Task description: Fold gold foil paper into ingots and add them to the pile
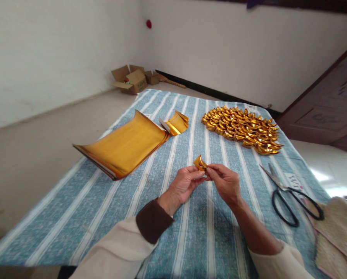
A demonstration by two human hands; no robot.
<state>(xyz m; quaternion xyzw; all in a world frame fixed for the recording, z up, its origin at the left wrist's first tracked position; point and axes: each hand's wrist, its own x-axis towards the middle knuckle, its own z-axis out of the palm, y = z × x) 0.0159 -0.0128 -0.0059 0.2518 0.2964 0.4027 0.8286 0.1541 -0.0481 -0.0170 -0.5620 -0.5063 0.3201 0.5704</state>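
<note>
Between my two hands, above the middle of the table, is a small piece of folded gold foil paper (199, 163). My left hand (185, 181) pinches its lower left side, with the thumb on top. My right hand (224, 181) grips its right end between thumb and fingertips. Part of the piece is hidden behind the fingers. Beyond my right hand sit many finished gold paper ingots (240, 126), packed in close rows. To the left lies a stack of large gold foil sheets (123, 145), its edges curling up. Smaller gold foil pieces (176, 123) rest beside the stack.
Black-handled scissors (283, 188) lie partly spread on the right, near a beige cloth (339, 232). A blue-and-white striped tablecloth (150, 201) covers the table. Cardboard boxes (132, 79) stand on the floor by the far wall. A dark wooden door (327, 100) is at the right.
</note>
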